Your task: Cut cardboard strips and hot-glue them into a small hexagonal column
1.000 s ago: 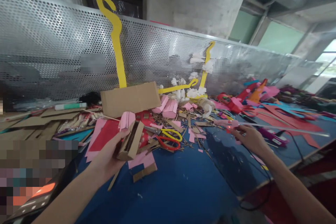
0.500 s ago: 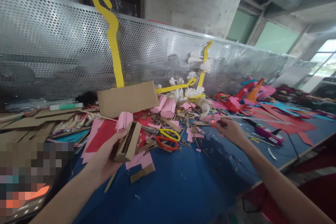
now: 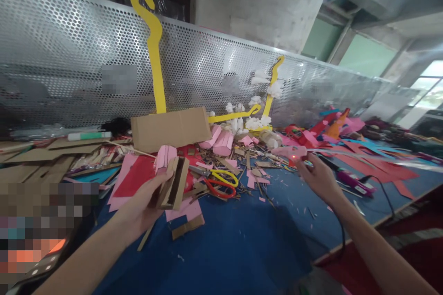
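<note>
Left of centre, my left hand [image 3: 148, 196] grips cardboard [image 3: 181, 186]; right, my right hand [image 3: 321, 179] a glue gun [image 3: 288, 151]: seemingly gluing, next needing steady aim.

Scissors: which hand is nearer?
Left. The left hand, holding cardboard, is just left of the scissors; the right hand, holding a pink glue gun, is farther, to their right.

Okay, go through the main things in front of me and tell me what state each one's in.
Left hand: closed around the cardboard piece.
Cardboard piece: hollow, open along one side.
Right hand: closed on the glue gun.
Glue gun: held, red light glowing.
Scissors: lying down, blade opening unclear.
Purple tool: lying on the table.
Tall yellow strip: upright.
</note>
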Demonstrator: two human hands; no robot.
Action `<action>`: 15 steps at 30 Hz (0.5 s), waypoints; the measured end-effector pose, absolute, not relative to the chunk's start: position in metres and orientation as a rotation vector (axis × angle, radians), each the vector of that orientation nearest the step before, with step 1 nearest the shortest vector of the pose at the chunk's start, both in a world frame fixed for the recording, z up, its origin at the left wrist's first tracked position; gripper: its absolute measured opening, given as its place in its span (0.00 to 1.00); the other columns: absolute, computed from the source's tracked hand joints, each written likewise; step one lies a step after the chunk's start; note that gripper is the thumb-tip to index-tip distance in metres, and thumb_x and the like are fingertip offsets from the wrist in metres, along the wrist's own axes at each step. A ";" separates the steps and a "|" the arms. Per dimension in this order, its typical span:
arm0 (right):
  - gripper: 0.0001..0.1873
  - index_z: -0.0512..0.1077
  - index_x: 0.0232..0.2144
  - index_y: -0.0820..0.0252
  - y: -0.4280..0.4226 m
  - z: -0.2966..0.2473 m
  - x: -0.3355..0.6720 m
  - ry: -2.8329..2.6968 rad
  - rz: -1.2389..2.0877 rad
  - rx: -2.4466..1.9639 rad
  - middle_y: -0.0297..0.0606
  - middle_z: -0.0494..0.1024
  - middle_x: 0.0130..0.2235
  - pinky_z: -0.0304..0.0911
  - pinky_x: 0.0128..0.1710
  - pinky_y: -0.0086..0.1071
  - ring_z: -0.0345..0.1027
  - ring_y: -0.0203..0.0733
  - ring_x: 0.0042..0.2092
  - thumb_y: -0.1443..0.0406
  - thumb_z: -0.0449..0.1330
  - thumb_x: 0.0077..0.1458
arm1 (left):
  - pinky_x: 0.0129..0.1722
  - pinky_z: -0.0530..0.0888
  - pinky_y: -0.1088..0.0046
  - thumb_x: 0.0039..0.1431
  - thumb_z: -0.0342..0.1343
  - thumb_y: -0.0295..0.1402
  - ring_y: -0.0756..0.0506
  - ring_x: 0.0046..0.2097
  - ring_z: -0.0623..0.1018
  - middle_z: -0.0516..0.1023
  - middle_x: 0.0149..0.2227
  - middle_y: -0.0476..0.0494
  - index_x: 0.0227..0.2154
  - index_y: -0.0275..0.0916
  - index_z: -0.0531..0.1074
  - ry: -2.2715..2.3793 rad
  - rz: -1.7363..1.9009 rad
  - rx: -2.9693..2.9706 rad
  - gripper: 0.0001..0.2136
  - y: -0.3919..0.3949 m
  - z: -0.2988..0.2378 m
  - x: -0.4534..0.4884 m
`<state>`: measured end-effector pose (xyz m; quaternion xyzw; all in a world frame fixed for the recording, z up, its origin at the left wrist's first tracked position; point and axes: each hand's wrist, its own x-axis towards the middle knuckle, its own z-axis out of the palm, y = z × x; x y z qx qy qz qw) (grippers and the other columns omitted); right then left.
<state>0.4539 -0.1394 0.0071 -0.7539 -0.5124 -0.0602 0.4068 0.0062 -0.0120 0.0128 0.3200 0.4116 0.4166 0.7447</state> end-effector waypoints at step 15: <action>0.31 0.71 0.28 0.58 -0.045 0.004 0.289 -1.529 0.791 -1.320 0.26 0.62 0.19 0.55 0.26 0.32 0.55 0.34 0.23 0.37 0.61 0.60 | 0.36 0.81 0.74 0.65 0.65 0.33 0.43 0.40 0.87 0.88 0.43 0.36 0.47 0.36 0.79 0.872 0.884 0.837 0.10 -0.007 0.005 0.005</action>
